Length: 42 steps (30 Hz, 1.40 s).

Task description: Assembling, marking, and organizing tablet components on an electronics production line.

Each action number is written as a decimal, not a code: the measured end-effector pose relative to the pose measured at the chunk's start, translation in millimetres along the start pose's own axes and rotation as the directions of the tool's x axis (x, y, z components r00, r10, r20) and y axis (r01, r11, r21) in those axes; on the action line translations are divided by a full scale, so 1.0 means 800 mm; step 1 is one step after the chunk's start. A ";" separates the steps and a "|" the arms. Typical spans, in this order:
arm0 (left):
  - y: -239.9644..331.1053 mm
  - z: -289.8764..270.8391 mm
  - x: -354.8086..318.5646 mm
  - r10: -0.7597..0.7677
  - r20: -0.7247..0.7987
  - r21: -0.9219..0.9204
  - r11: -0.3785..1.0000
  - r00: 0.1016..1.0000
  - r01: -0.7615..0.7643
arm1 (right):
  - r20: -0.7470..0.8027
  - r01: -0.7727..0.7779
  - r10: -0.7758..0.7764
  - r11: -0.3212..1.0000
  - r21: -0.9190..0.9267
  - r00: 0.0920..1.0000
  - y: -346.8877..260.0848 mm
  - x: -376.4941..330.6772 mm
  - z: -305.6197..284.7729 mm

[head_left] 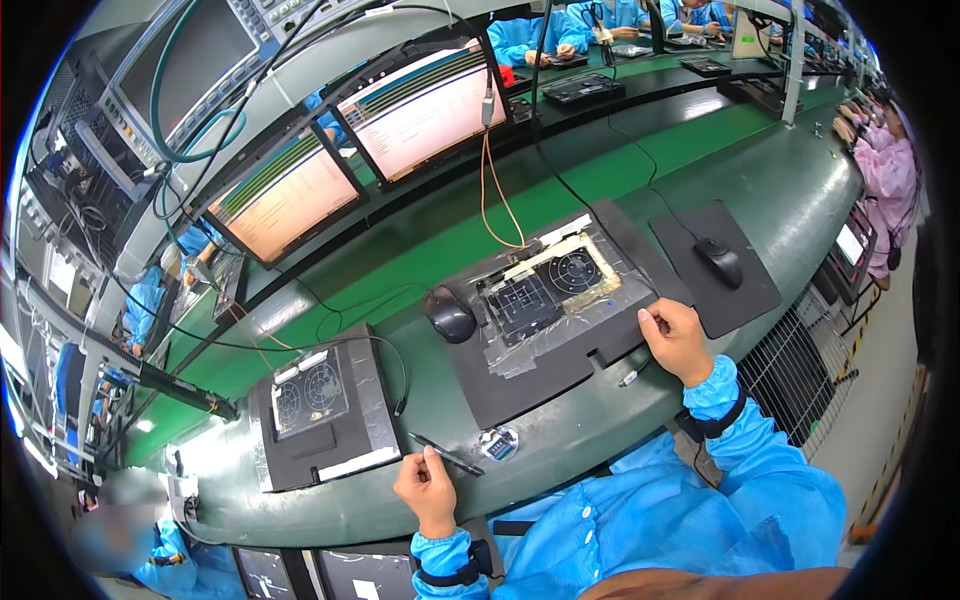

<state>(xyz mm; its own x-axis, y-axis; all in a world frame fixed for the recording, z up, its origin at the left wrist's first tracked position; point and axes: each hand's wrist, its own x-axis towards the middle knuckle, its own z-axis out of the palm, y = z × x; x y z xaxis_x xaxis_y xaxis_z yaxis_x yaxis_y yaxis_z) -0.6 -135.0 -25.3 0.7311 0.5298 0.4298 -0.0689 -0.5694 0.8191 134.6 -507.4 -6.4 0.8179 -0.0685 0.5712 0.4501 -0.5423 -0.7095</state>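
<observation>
My left hand (pixel 427 487) pinches the near end of a thin dark pen-like tool (pixel 447 457) that lies on the green bench, next to a small silver and blue part (pixel 498 443). My right hand (pixel 677 337) rests with curled fingers on the right edge of a black mat (pixel 500 385). That mat carries a test fixture (pixel 545 285) with circular target patterns under clear film and tape. A black mouse (pixel 449 315) lies just left of the fixture. Both arms wear blue sleeves with dark wrist straps.
A second black fixture (pixel 320 400) with circular patterns sits to the left. Another mouse (pixel 719 261) lies on a black pad (pixel 745 300) to the right. Two tilted monitors (pixel 290 197) (pixel 425 115) and cables stand behind. Other workers in blue and pink sit around.
</observation>
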 end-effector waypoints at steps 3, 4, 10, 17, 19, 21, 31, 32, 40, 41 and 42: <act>-0.007 -0.001 -0.001 0.010 0.014 -0.017 1.000 1.000 -0.010 | -0.004 0.026 -0.026 0.999 -0.022 1.000 0.001 -0.002 0.000; -0.007 0.001 -0.001 0.002 0.022 -0.018 1.000 1.000 -0.002 | 0.000 0.019 -0.019 0.999 -0.030 1.000 0.003 -0.002 0.000; 0.002 0.008 0.006 0.069 -0.028 0.028 0.997 0.997 -0.068 | -0.058 0.009 -0.010 1.000 -0.020 0.998 -0.001 0.004 0.002; -0.001 -0.028 0.015 0.264 0.016 0.274 0.927 0.964 -0.258 | 0.053 0.226 -0.220 0.964 -0.144 0.974 -0.003 0.008 -0.013; 0.003 -0.048 0.028 0.318 0.082 0.421 0.848 0.944 -0.322 | -0.068 0.313 -0.360 0.877 -0.364 0.930 0.008 0.005 -0.043; 0.013 -0.075 0.047 0.352 0.229 0.530 0.737 0.907 -0.420 | -0.191 0.170 -0.305 0.841 -0.513 0.933 0.026 0.000 -0.089; -0.018 -0.091 0.064 0.349 0.426 0.547 0.635 0.835 -0.545 | -0.015 -0.148 0.217 0.610 -0.779 0.976 0.062 -0.054 -0.135; -0.028 -0.089 0.060 0.345 0.425 0.551 0.635 0.837 -0.541 | 0.022 -0.156 0.282 0.592 -0.791 0.959 0.065 -0.053 -0.136; -0.055 -0.086 0.049 0.257 0.350 0.593 0.684 0.901 -0.425 | 0.194 -0.098 0.396 0.608 -0.788 0.898 0.093 0.008 -0.132; -0.055 -0.084 0.047 0.261 0.347 0.594 0.683 0.901 -0.426 | 0.221 -0.083 0.394 0.623 -0.778 0.892 0.095 0.016 -0.130; -0.055 -0.082 0.046 0.276 0.345 0.592 0.678 0.897 -0.436 | 0.236 -0.067 0.391 0.624 -0.778 0.889 0.097 0.024 -0.126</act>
<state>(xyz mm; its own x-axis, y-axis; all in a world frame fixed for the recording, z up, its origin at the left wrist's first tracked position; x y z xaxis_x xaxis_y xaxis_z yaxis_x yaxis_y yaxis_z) -15.1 -49.4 -20.5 0.8708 0.1017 0.4809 0.0365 -0.9891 0.1429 149.1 -634.9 -9.0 0.9883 -0.0750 0.1331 -0.0532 -0.9857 -0.1599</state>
